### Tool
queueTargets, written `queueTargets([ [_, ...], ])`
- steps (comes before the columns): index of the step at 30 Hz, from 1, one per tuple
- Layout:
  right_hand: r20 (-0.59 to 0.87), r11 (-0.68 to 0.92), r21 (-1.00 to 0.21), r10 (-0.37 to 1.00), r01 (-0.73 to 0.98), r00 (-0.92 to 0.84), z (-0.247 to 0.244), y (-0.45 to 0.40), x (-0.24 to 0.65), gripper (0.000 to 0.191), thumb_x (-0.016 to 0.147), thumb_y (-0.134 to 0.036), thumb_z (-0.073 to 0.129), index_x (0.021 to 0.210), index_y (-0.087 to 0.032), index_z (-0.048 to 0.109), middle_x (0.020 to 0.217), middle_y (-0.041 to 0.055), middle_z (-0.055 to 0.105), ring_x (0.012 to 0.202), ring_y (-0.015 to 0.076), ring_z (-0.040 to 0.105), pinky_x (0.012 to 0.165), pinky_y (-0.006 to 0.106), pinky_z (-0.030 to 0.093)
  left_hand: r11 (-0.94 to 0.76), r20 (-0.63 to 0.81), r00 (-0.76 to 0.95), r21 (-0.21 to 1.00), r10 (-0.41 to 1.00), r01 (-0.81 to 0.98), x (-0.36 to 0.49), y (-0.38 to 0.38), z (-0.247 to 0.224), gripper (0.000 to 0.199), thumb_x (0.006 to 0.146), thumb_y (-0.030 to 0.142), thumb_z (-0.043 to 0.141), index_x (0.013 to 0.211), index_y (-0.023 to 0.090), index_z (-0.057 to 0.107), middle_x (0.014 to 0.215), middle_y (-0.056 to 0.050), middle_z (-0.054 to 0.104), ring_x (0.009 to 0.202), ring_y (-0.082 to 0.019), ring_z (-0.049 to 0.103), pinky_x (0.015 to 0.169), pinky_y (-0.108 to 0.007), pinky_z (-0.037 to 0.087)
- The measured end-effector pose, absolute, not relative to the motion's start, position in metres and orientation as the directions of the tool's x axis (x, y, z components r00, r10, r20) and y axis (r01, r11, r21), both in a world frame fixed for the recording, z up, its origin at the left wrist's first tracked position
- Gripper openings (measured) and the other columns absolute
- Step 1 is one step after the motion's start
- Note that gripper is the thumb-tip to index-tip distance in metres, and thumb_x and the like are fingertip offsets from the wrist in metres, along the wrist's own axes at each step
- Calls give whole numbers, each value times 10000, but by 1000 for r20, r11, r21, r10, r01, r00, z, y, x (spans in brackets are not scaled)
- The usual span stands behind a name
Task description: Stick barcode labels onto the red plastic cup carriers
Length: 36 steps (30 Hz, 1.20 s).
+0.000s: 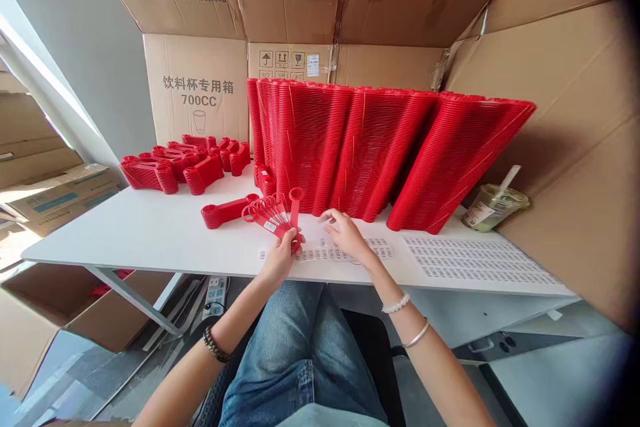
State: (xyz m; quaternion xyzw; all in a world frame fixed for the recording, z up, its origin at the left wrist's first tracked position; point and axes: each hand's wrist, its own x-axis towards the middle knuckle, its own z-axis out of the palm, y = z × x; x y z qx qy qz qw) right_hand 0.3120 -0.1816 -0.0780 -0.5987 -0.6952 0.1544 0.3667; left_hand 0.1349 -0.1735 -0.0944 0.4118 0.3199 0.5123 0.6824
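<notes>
My left hand [285, 250] is closed around the lower ends of several flat red plastic strips [267, 213] with ring-shaped ends. They are spread like a fan, and some carry small white barcode labels. One strip [295, 202] stands apart at the right of the fan. My right hand [346, 235] hovers to the right of them, its fingers bent and thumb near the fingertips; whatever is between them is too small to make out. Below both hands lies a sheet of small printed labels [330, 253], partly covered by the left hand. A bundle of red strips [223, 212] lies left of the fan.
Tall stacks of red strips [313, 147] stand behind my hands. Smaller bundles [203, 173] lie at the back left. More label sheets [475, 259] and a tilted drink cup [493, 207] are on the right. Cardboard [197, 90] walls the white table [125, 233].
</notes>
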Motion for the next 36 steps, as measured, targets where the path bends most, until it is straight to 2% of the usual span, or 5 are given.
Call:
queueTargets([
  [5,290,266,-711,954,651,-73,-85,-191,312,575,771,-63,576,1300,-280,521,795,-27,647,776,171,611,800,345,487,141,-7,301,894,954,-426,135,-172,-98,391,707,465,651,884,130,557,676,10,575,520,-66,429,521,-223,335],
  [14,525,421,-774,844,473,109,-40,-212,300,565,873,-226,500,1412,-258,332,870,-9,643,895,180,616,962,456,451,58,64,371,950,926,-308,132,-179,-93,319,729,419,637,833,124,574,635,23,575,484,-65,411,519,-234,326],
  [17,585,511,-769,805,384,100,-14,-228,288,537,866,-231,564,1371,-280,390,856,-21,649,884,177,626,995,447,437,26,96,467,968,879,-248,127,-186,-82,293,753,383,614,855,110,594,617,18,579,464,-66,399,507,-241,312],
  [29,316,222,-897,927,381,203,24,-240,268,464,712,-203,648,1111,-248,417,717,-71,626,728,173,583,810,397,448,-101,275,643,951,715,-294,112,-205,-66,327,882,401,480,983,104,571,735,-14,596,494,-65,377,517,-251,292],
  [36,283,193,-919,931,344,232,21,-243,271,483,696,-227,654,1101,-259,395,710,-69,629,882,221,641,881,449,441,-95,314,680,936,662,-339,115,-206,-71,350,930,437,434,864,127,582,623,16,500,528,-84,357,538,-260,283],
])
